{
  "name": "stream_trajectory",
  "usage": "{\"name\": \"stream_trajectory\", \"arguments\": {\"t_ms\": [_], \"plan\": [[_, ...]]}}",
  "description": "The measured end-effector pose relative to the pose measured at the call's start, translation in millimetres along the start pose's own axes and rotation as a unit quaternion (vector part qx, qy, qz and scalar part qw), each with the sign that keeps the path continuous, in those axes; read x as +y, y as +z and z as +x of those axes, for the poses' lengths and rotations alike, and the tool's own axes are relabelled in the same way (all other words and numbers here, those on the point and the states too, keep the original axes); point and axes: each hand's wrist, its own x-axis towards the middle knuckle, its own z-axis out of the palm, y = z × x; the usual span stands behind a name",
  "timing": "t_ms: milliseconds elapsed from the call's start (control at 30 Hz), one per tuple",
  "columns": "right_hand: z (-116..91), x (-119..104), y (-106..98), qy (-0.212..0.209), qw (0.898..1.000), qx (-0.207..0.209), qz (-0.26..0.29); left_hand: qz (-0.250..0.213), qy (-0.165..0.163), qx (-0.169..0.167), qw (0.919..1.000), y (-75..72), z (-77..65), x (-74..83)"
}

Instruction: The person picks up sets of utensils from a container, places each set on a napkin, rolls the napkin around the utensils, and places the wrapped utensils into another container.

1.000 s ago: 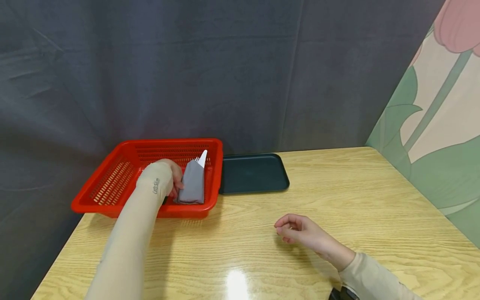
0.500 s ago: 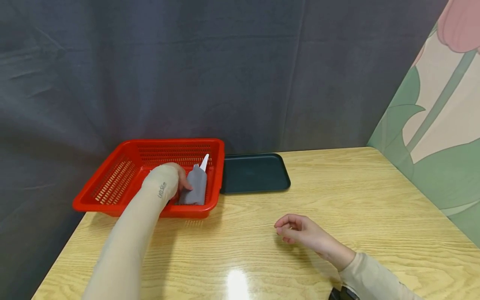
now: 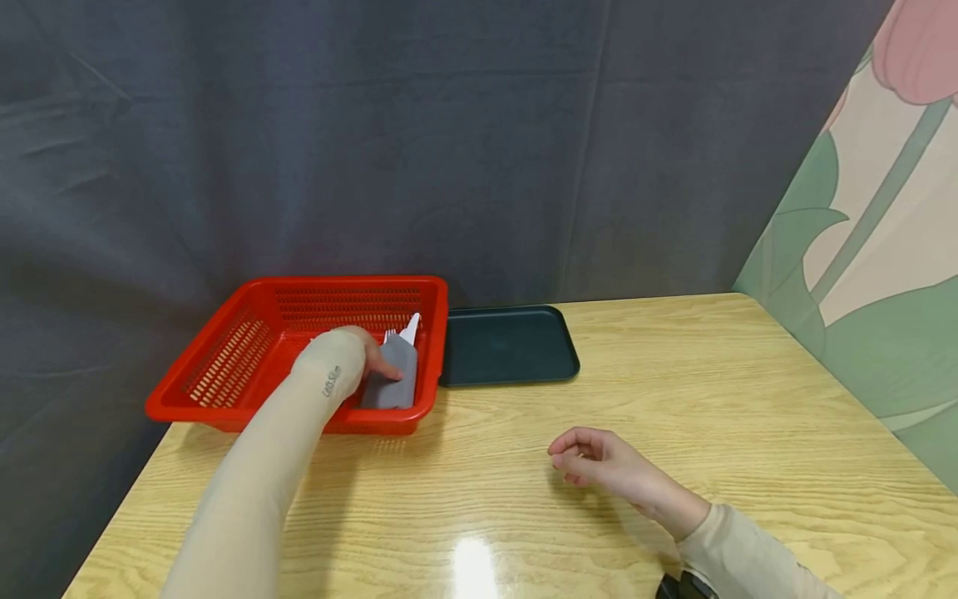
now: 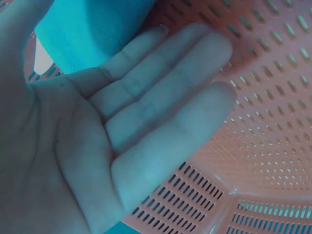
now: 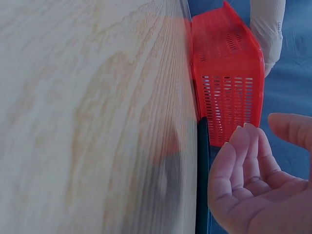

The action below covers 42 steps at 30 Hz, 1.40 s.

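A grey napkin pouch (image 3: pixel 392 394) lies at the right end of the red plastic basket (image 3: pixel 198 413). From its top stick out a white-looking knife (image 3: pixel 411 329) and fork tines (image 3: pixel 389 334). My left hand (image 3: pixel 378 359) reaches into the basket, thumb overlapping the pouch. In the left wrist view its fingers (image 4: pixel 170 122) stretch out nearly straight below the basket wall's slots, palm bare; the pouch looks teal there, between thumb and index finger. My right hand (image 3: pixel 599 457) stays low over the table, fingers loosely bent, holding nothing.
A dark green tray (image 3: pixel 509 345) sits right beside the basket at the back of the wooden table (image 3: pixel 674 374). Behind them hangs a dark grey curtain (image 3: pixel 486 166). A wall with a flower pattern (image 3: pixel 883 249) rises at the right. Something black (image 3: pixel 684 586) shows by the right sleeve.
My left hand has moved a little to the right inside the basket. The pouch with its knife and fork has shifted slightly right and lower. The right hand has stayed in place.
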Motion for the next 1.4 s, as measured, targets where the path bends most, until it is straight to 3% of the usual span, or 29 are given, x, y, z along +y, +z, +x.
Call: {"name": "stream_trajectory", "arguments": {"t_ms": [233, 367, 733, 933, 1400], "plan": [[0, 0, -1, -0.003, 1.0, -0.005, 0.0, 0.079, 0.049, 0.022, 0.9954, 3.5, -14.6, 5.7], [0, 0, -1, -0.003, 1.0, -0.006, 0.003, 0.081, 0.039, 0.031, 0.9955, 5.7, -8.7, 7.5], [-1, 1, -2, -0.003, 1.0, -0.005, 0.001, 0.114, 0.054, 0.045, 0.9909, 5.9, 2.2, 11.3], [-1, 1, -2, 0.0, 1.0, -0.005, 0.0, 0.112, 0.081, 0.048, 0.9892, 1.4, -21.4, 12.0], [1, 2, -2, 0.0, 1.0, -0.009, -0.003, 0.047, 0.049, 0.074, 0.995, 2.7, -31.2, 12.7]]}}
